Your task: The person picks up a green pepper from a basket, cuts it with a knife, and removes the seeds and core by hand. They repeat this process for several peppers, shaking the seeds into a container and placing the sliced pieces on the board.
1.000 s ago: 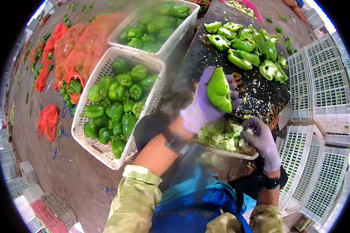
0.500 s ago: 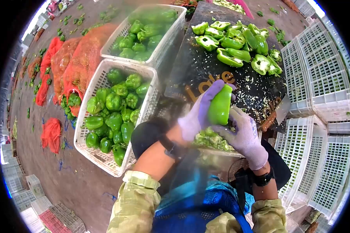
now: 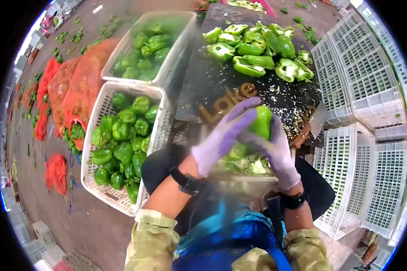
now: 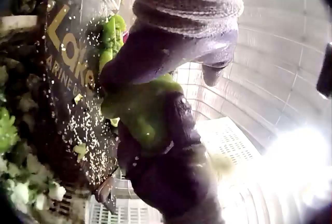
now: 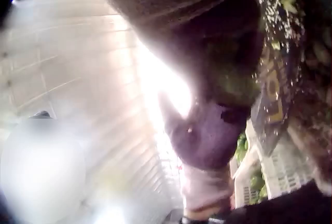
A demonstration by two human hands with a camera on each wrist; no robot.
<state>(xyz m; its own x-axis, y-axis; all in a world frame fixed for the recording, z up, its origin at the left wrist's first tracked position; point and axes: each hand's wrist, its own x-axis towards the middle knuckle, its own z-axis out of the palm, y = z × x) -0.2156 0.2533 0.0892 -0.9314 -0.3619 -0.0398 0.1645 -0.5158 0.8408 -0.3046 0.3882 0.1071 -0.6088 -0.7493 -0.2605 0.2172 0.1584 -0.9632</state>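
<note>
Green pepper (image 3: 262, 122), held above the near edge of a black board (image 3: 196, 77). The right hand (image 3: 278, 156) grips it with curled fingers; the left hand (image 3: 221, 137), fingers nearly straight, touches its side. Halved peppers (image 3: 285, 47) lie towards the board's far edge, a knife (image 3: 319, 118) at its near right corner. The hands partly hide scraps (image 3: 251, 167) below. On the bare floor (image 3: 95, 226): crates of whole peppers (image 3: 120, 131) left, white crates (image 3: 384, 108) right, red net sacks (image 3: 83, 86) far left.
</note>
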